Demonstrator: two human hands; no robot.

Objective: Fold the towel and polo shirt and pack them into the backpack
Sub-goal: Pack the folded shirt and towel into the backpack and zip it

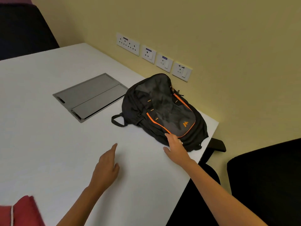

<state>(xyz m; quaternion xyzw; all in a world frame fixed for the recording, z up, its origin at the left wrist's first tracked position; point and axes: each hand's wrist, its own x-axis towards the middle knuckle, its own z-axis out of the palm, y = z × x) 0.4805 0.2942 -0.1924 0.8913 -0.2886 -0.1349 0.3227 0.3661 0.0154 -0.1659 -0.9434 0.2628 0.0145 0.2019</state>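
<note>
- The right hand [176, 149] rests on the near edge of the backpack [162, 110]. Its fingers are straight and spread a little, touching the bag, not gripping it.
- The left hand [106, 167] is over the table [40, 128] with one finger pointing out and the others curled in. It holds nothing.
- The backpack lies flat near the right corner of the table and looks zipped shut.
- A red cloth [22, 212] peeks in at the bottom left. It could be the towel or the shirt; I cannot tell which.
- I think the step now is to get the bag ready. It would help to pull it closer, hold it down with one hand, and find the orange zip line with the other.
- Open it wide so the folded things slide in flat.
- The table is white and smooth, with a grey hatch [91, 97] set into it.
- The wall is yellow with a row of plug sockets [153, 56]. Dark chairs [267, 181] stand around.
</note>
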